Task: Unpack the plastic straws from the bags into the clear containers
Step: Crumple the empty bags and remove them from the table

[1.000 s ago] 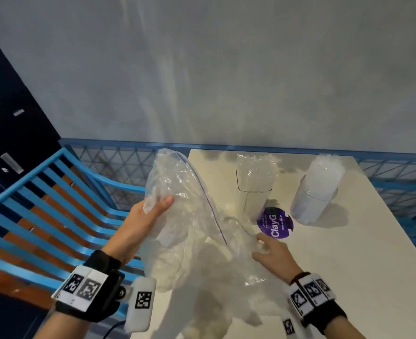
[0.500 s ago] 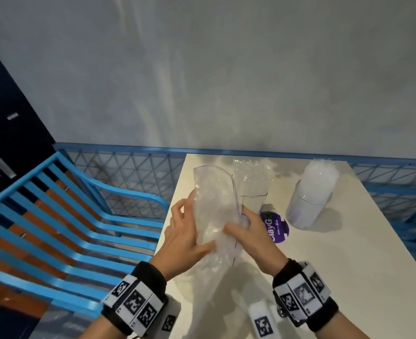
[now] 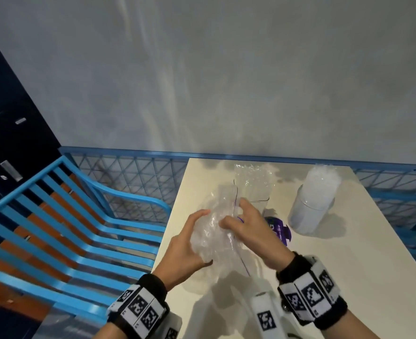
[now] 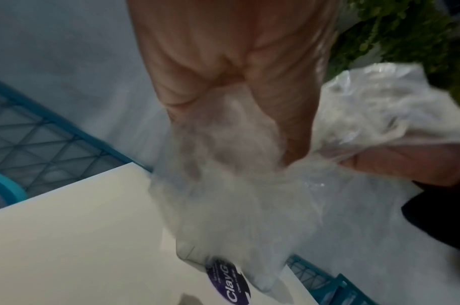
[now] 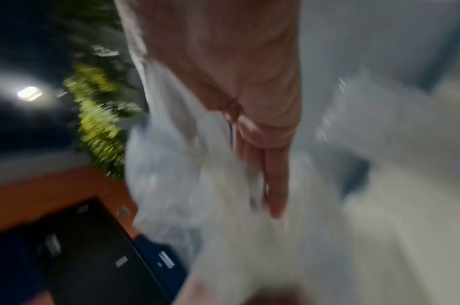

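We now hold the clear bag (image 3: 216, 231) crumpled between our left hand (image 3: 185, 243) and right hand (image 3: 253, 231), fingers curled around it above the desk (image 3: 348, 277). A second ago it hung open, so it seems emptied; both containers (image 3: 312, 204) stand filled behind.

sticker (image 4: 228, 283): showing "ClayG", cut off by the edge; smaller print beside it being too blurred
wristbands (image 3: 138, 307): carrying black-and-white square codes
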`<state>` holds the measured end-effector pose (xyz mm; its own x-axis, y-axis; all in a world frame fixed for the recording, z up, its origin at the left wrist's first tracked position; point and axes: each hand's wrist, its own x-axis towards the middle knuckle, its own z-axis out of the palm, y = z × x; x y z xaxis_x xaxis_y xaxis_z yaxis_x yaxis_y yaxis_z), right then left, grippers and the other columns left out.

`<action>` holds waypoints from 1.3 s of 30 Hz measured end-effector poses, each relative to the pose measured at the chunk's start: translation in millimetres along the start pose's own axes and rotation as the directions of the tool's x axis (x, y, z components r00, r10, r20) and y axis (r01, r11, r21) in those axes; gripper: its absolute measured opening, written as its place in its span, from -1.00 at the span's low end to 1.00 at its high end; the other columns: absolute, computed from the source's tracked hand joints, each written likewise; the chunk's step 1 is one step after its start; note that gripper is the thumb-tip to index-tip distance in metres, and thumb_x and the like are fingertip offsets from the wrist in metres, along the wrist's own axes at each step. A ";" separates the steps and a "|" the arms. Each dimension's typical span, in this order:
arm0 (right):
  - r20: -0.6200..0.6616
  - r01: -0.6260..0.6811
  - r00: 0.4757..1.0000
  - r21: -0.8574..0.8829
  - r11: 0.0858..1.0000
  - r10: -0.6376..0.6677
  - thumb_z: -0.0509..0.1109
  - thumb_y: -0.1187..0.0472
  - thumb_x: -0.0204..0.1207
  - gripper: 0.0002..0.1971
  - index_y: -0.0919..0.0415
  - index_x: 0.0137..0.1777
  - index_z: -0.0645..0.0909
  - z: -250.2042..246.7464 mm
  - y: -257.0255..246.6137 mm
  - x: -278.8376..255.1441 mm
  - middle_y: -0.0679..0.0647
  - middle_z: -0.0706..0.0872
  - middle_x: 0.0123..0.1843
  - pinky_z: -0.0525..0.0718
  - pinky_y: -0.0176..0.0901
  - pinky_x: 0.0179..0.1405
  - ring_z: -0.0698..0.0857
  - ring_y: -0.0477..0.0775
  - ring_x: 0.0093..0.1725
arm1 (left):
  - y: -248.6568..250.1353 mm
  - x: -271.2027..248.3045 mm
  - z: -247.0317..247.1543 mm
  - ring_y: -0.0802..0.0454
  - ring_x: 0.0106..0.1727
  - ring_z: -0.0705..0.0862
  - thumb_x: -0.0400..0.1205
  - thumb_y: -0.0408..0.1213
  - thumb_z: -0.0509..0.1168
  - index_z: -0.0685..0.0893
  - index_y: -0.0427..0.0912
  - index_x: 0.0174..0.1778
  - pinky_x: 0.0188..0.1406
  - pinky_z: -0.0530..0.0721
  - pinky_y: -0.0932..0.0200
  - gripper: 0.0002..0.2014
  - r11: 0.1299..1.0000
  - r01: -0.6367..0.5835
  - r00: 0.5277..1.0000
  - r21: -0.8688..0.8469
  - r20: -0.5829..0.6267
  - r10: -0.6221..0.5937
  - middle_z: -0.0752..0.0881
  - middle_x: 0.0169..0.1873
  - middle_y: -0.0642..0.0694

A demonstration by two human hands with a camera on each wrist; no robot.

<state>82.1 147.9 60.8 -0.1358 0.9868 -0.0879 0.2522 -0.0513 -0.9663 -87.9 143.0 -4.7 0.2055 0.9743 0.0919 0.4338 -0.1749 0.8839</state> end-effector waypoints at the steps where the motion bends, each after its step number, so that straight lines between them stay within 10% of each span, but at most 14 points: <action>1: -0.052 0.023 0.998 -0.171 0.985 -0.033 0.41 0.16 0.45 -0.60 0.06 0.26 0.41 -7.1 -3.0 0.7 0.16 0.76 0.02 0.64 -0.27 -0.16 0.74 0.06 -0.06 | -3.0 -0.1 -3.3 0.34 0.02 0.70 0.32 -0.28 0.62 0.39 0.38 0.31 -0.08 0.67 0.44 -0.22 0.998 0.018 1.000 0.052 -0.013 -0.017 0.70 0.03 0.30; 5: -0.037 0.292 0.911 -0.646 0.705 -0.411 0.41 -0.05 0.45 -0.23 -0.20 0.58 0.05 -20.7 -17.3 -3.4 0.00 0.46 0.44 0.52 0.07 0.30 0.52 0.10 0.34 | -6.7 -1.7 -8.9 0.22 -0.16 0.77 0.43 -0.35 0.51 0.70 0.11 0.02 -0.17 0.72 0.32 -0.68 0.980 0.047 0.999 0.192 0.003 -0.048 0.81 -0.22 0.12; 7: 0.164 0.356 0.928 -0.651 0.670 -0.334 0.41 -0.24 0.39 -0.21 -0.39 0.55 0.07 -18.0 -14.3 -0.9 -0.09 0.27 0.57 0.34 0.18 0.47 0.32 0.04 0.53 | 2.8 -0.9 -9.0 0.14 -0.26 0.76 0.43 -0.47 0.47 0.77 -0.07 -0.12 -0.25 0.72 0.17 -0.78 0.997 0.037 0.999 0.067 -0.020 -0.036 0.82 -0.30 -0.06; 12: 0.274 0.203 0.944 -0.041 0.978 -0.185 0.62 -0.09 0.21 -0.21 -0.33 0.40 0.29 8.3 17.4 -0.7 -0.11 0.38 0.46 0.46 0.11 0.51 0.42 -0.07 0.48 | 44.1 8.6 -19.5 -0.03 -0.29 0.71 0.41 -0.59 0.42 0.66 -0.42 -0.24 -0.33 0.74 0.03 -0.92 0.907 0.018 0.971 -0.422 -0.207 -0.115 0.73 -0.34 -0.29; 15: 0.268 0.102 0.948 0.251 0.963 -0.171 0.62 0.01 0.16 -0.12 -0.28 0.43 0.21 19.9 14.8 -0.7 0.04 0.40 0.45 0.60 0.16 0.39 0.53 0.09 0.42 | 55.1 9.1 -14.7 -0.07 -0.21 0.71 0.59 -0.60 0.29 0.63 -0.27 -0.20 -0.34 0.81 0.11 -0.84 0.807 0.065 0.932 -0.586 -0.253 -0.259 0.71 -0.27 -0.19; 18: 0.273 0.026 0.951 0.399 0.917 -0.145 0.63 0.12 0.17 -0.10 -0.24 0.44 0.20 24.6 12.1 2.5 0.12 0.44 0.44 0.62 0.24 0.35 0.58 0.15 0.40 | 60.7 10.9 -8.6 -0.32 -0.01 0.67 0.67 -0.53 0.17 0.64 -0.23 -0.12 0.03 0.70 -0.35 -0.82 0.627 0.087 0.904 -0.774 -0.203 -0.376 0.66 -0.09 -0.35; 23: 0.230 -0.041 0.972 0.381 0.924 -0.052 0.67 0.23 0.16 -0.11 -0.12 0.43 0.27 16.7 20.5 0.2 0.15 0.50 0.42 0.67 0.30 0.25 0.67 0.23 0.31 | 50.9 3.5 -1.6 -0.29 0.00 0.73 0.54 -0.43 0.36 0.64 -0.28 0.05 -0.01 0.75 -0.25 -0.82 0.680 0.032 0.935 -0.732 -0.219 -0.279 0.73 -0.07 -0.32; 28: 0.114 -0.053 0.993 0.244 0.968 0.025 0.61 0.47 0.22 -0.32 0.10 0.31 0.44 -6.6 37.4 -14.8 0.15 0.69 0.21 0.75 -0.11 0.03 0.77 0.02 0.10 | 36.4 -3.8 6.6 -0.29 0.24 0.68 0.52 -0.29 0.33 0.59 -0.11 0.20 0.20 0.69 -0.31 -0.69 0.833 0.102 0.986 -0.544 -0.058 -0.158 0.70 0.16 -0.27; 30: 0.064 -0.046 0.997 0.162 0.986 0.036 0.61 0.51 0.22 -0.38 0.13 0.24 0.51 -19.8 43.7 -25.3 0.09 0.73 0.12 0.73 -0.19 -0.01 0.77 -0.03 0.05 | 28.9 -4.3 9.0 0.04 0.25 0.65 0.53 -0.25 0.34 0.52 0.07 0.27 0.15 0.74 0.08 -0.61 0.904 0.113 0.992 -0.413 0.106 -0.075 0.60 0.24 -0.15; 33: 0.014 -0.033 0.999 0.025 0.999 0.033 0.62 0.50 0.20 -0.42 0.12 0.20 0.58 -33.7 48.5 -45.5 0.01 0.75 0.07 0.72 -0.27 0.02 0.77 -0.07 0.03 | 17.2 -6.6 12.8 0.34 0.26 0.52 0.60 -0.21 0.40 0.38 0.40 0.36 0.16 0.62 0.37 -0.47 0.974 0.110 0.946 -0.198 0.322 -0.041 0.42 0.34 0.04; 39: -0.199 0.014 0.979 -0.123 0.992 -0.039 0.66 0.50 0.13 -0.42 -0.02 0.06 0.61 -79.9 63.3 -82.6 -0.14 0.75 -0.06 0.62 -0.49 -0.11 0.70 -0.29 -0.11 | 3.0 -16.5 27.5 0.06 0.24 0.65 0.44 -0.09 0.55 0.41 0.42 0.42 0.26 0.65 0.11 -0.31 0.965 0.235 0.821 -0.117 0.555 -0.133 0.57 0.29 0.09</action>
<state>185.8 75.4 26.1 0.0483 0.9988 -0.0002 0.3663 -0.0179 -0.9303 -65.9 122.6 -16.1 0.5978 0.7449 -0.2963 0.3644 0.0767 0.9281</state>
